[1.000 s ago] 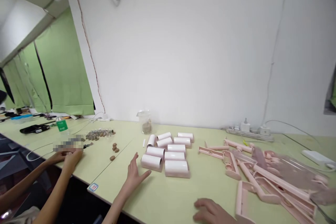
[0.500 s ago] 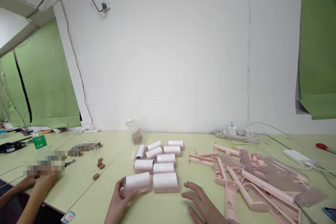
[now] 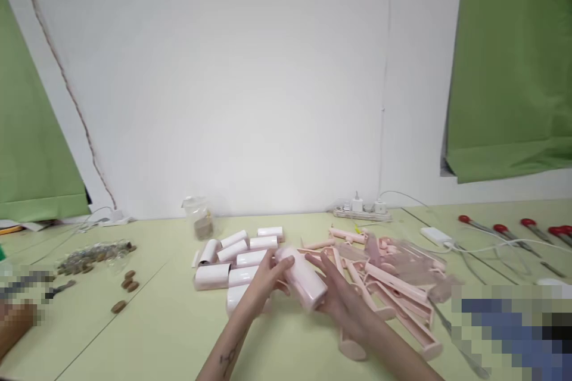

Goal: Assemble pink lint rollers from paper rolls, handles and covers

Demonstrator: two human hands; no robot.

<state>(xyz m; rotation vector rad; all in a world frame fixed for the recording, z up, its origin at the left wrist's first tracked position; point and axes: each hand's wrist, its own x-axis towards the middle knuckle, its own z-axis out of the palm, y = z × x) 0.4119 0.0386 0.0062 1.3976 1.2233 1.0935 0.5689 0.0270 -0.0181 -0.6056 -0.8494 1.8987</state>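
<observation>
Two bare hands in my view, over table (image 3: 134, 345). Left hand (image 3: 267, 278) wrapped on roll (image 3: 304, 278), thumb along its top. Right hand (image 3: 346, 300) at roll's lower right end, fingers partly spread; from my end I cannot tell whether they grip. Roll tilted, between both hands. Other rolls (image 3: 213, 277) lying in loose cluster, just left. Pink parts (image 3: 397, 281) heaped on right, some behind right hand. Farther back, clear bag (image 3: 202, 223); power strip (image 3: 361, 215) by wall (image 3: 286, 95), right of bag.
</observation>
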